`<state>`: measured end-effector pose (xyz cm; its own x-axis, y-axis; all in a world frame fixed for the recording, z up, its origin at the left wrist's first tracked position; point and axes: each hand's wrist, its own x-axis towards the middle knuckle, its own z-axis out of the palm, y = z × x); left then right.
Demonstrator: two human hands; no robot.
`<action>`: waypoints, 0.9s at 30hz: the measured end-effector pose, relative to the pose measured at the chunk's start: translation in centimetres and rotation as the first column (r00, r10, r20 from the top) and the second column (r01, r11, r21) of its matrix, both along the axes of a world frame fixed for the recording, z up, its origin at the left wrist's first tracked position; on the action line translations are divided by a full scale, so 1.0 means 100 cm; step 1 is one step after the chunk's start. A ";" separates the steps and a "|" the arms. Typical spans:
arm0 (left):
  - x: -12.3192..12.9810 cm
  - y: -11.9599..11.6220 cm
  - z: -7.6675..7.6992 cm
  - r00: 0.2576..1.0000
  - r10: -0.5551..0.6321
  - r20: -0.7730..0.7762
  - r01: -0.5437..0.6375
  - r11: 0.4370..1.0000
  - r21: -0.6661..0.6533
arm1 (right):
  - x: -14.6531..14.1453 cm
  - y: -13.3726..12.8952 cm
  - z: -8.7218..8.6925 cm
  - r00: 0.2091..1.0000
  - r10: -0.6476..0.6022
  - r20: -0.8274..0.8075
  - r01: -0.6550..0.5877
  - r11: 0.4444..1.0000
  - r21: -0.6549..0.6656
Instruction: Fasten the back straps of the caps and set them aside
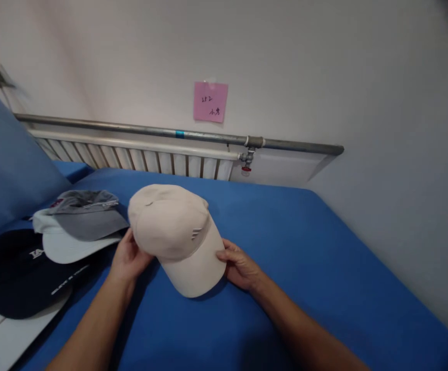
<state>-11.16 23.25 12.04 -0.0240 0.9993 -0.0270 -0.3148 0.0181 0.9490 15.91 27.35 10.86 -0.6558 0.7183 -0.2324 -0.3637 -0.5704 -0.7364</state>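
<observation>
A cream baseball cap [170,221] with a small striped mark is held over the blue surface, its brim pointing down and to the right. My left hand [129,257] grips the cap's crown at its lower left edge; some of those fingers are hidden under it. With the thumb on top, my right hand [239,263] pinches the right edge of the brim. Left of my left hand lie more caps: a grey cap [92,221] on top of a pale cap [69,250], and a black cap [23,273] with white lettering.
The blue-covered table [286,247] reaches back to a white radiator [166,161]. Above it runs a metal pipe [131,128] with a red-handled valve [246,168]. A pink note [210,102] is stuck on the wall. A white item [19,335] lies under the black cap.
</observation>
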 end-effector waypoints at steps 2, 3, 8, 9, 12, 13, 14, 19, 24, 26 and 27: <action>0.013 0.001 -0.001 0.929 0.230 0.291 -0.214 0.973 -0.086 | 0.000 -0.008 -0.003 0.997 -0.068 -0.023 0.066 0.996 -0.057; 0.018 0.001 0.000 0.842 0.344 0.415 -0.293 0.938 -0.184 | 0.001 -0.014 -0.004 0.995 -0.095 -0.022 0.092 0.992 -0.081; 0.036 0.001 0.001 0.668 0.508 0.544 -0.212 0.830 -0.516 | 0.006 -0.046 -0.005 0.994 -0.106 -0.016 0.104 0.989 -0.106; 0.038 0.001 0.000 0.677 0.496 0.544 -0.181 0.828 -0.530 | 0.007 -0.050 -0.004 0.995 -0.092 -0.032 0.088 0.991 -0.096; 0.040 0.000 -0.006 0.724 0.426 0.543 -0.091 0.839 -0.537 | 0.008 -0.051 0.000 0.996 -0.038 -0.085 0.031 0.996 -0.083; 0.041 -0.002 -0.007 0.741 0.395 0.543 -0.055 0.842 -0.537 | 0.008 -0.047 0.001 0.994 -0.035 -0.106 0.026 0.996 -0.086; 0.041 -0.003 -0.009 0.757 0.364 0.543 -0.018 0.843 -0.538 | 0.009 -0.043 0.002 0.990 -0.055 -0.133 0.043 0.995 -0.091; 0.049 -0.009 -0.006 0.814 0.251 0.525 0.141 0.790 -0.597 | 0.016 -0.018 0.002 0.949 -0.257 -0.183 0.223 0.956 -0.189; 0.058 -0.013 0.001 0.888 0.233 0.397 0.117 0.720 -0.684 | 0.019 -0.012 0.002 0.954 -0.274 -0.124 0.235 0.937 -0.259; 0.058 -0.012 0.002 0.898 0.240 0.369 0.082 0.733 -0.675 | 0.019 -0.011 0.002 0.959 -0.260 -0.112 0.225 0.940 -0.258; 0.058 -0.012 0.001 0.900 0.248 0.357 0.057 0.747 -0.663 | 0.020 -0.010 0.002 0.962 -0.251 -0.108 0.217 0.943 -0.253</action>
<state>-5.37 22.05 12.17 0.0466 0.7238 -0.6885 -0.6917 0.5206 0.5005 17.87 26.36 11.11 -0.5131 0.7903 -0.3349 -0.5955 -0.6087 -0.5242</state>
